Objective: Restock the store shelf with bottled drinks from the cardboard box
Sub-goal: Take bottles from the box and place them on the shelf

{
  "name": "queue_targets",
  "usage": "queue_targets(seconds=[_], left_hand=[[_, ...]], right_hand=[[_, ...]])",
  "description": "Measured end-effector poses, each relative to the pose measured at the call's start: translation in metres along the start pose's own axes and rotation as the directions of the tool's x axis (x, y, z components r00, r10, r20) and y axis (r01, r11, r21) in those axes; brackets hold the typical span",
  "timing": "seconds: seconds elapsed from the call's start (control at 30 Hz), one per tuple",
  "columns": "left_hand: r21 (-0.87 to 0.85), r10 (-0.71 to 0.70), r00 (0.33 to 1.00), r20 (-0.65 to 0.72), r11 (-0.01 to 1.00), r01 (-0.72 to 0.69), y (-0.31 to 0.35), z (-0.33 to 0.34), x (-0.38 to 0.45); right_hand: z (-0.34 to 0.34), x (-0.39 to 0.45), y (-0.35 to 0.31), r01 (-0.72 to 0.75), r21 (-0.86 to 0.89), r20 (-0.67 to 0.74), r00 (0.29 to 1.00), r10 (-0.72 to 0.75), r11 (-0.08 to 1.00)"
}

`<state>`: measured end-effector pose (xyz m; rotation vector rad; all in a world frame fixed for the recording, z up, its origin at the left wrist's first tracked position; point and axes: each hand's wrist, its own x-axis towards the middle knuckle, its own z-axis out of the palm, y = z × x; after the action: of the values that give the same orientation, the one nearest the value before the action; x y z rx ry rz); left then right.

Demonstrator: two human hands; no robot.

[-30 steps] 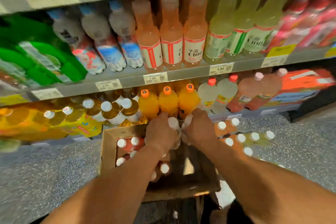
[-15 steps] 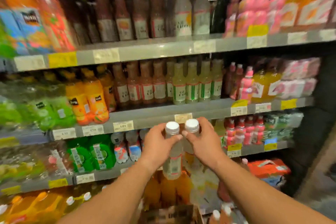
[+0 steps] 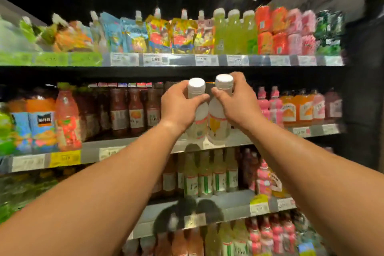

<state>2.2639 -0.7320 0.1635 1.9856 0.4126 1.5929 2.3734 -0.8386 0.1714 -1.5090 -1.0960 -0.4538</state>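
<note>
My left hand [image 3: 178, 106] grips a pale bottle with a white cap [image 3: 197, 87] by its neck. My right hand [image 3: 236, 102] grips a second white-capped bottle [image 3: 220, 124] with a yellow label, also near the neck. Both bottles stand upright side by side, touching, at the front edge of the second shelf [image 3: 239, 138], in a gap between dark red bottles [image 3: 135, 110] and pink bottles [image 3: 268, 104]. I cannot tell whether their bases rest on the shelf. The cardboard box is out of view.
The top shelf [image 3: 182, 60] holds drink pouches, green bottles and pink packs. Green-labelled bottles [image 3: 207, 178] fill the shelf below my hands, and more bottles stand on the lowest shelf. A dark upright panel [image 3: 361, 89] bounds the shelving on the right.
Both hands have lifted the two bottles from the box on the floor up to the second shelf. My view has tilted upward, so the box has left the frame.
</note>
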Motion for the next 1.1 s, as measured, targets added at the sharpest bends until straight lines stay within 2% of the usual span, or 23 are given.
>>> queue_targets(seconds=[0.2, 0.3, 0.43, 0.6, 0.73, 0.93, 1.1], left_hand=[[-0.024, 0.017, 0.997, -0.073, 1.0, -0.019, -0.011, 0.04, 0.054], [0.015, 0.005, 0.998, -0.055, 1.0, -0.004, -0.033, 0.052, 0.064], [0.055, -0.051, 0.999, -0.009, 0.997, 0.051, -0.062, 0.058, 0.079], [0.067, -0.186, 0.98, 0.075, 0.981, 0.181, -0.088, 0.067, 0.099], [0.121, -0.215, 0.976, 0.037, 0.97, 0.209, -0.102, 0.076, 0.106], [0.108, -0.292, 0.953, 0.084, 0.953, 0.283, -0.128, 0.079, 0.092], [0.128, -0.316, 0.941, 0.118, 0.945, 0.301, -0.136, 0.084, 0.088]], right_hand=[[0.017, 0.048, 0.034, 0.043, 0.058, -0.06, 0.997, -0.04, 0.997], [0.035, 0.062, 0.061, 0.023, 0.041, -0.015, 1.0, -0.022, 0.999], [0.055, 0.086, 0.085, -0.039, -0.013, 0.057, 0.998, 0.04, 0.999], [0.079, 0.116, 0.099, -0.149, -0.076, 0.129, 0.979, 0.158, 0.986], [0.092, 0.131, 0.116, -0.253, -0.143, 0.117, 0.956, 0.27, 0.957], [0.11, 0.12, 0.141, -0.28, -0.15, 0.181, 0.935, 0.305, 0.948], [0.114, 0.115, 0.141, -0.282, -0.125, 0.112, 0.949, 0.296, 0.951]])
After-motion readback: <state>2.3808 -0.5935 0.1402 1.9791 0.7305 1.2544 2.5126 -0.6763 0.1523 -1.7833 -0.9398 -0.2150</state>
